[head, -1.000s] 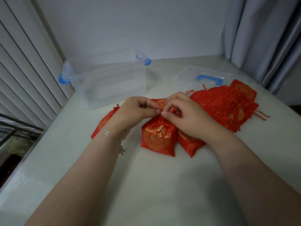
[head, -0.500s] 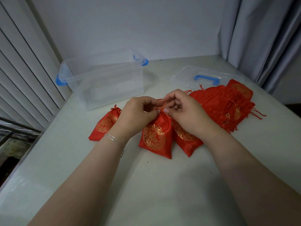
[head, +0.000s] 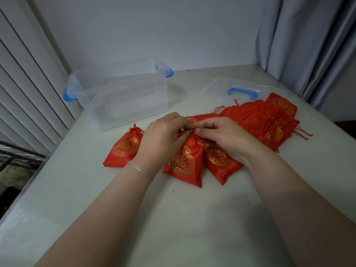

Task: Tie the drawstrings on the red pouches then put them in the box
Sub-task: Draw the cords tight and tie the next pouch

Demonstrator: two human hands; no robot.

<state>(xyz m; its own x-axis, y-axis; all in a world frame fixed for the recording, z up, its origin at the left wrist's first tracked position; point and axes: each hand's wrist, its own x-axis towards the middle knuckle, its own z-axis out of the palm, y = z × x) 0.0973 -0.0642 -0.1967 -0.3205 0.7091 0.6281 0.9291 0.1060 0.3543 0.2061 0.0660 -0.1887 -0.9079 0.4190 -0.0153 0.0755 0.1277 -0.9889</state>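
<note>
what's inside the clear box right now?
Nothing visible inside the clear box; no red pouches in it, and its see-through walls show the bare floor. Its lid lies apart on the table.

We see the left hand (head: 163,139) and right hand (head: 223,137) pinching the drawstrings (head: 189,131) at the neck of the middle pouch (head: 185,162) on the table (head: 192,218). A tied pouch (head: 123,149) lies left, the pile (head: 262,120) right, the clear box (head: 119,93) behind.

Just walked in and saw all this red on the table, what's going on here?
A person is tying a red pouch shut: the left hand and right hand both pinch its drawstring at the neck. One cinched pouch lies to the left, a pile waits on the right, and the clear box holds none so far.
</note>
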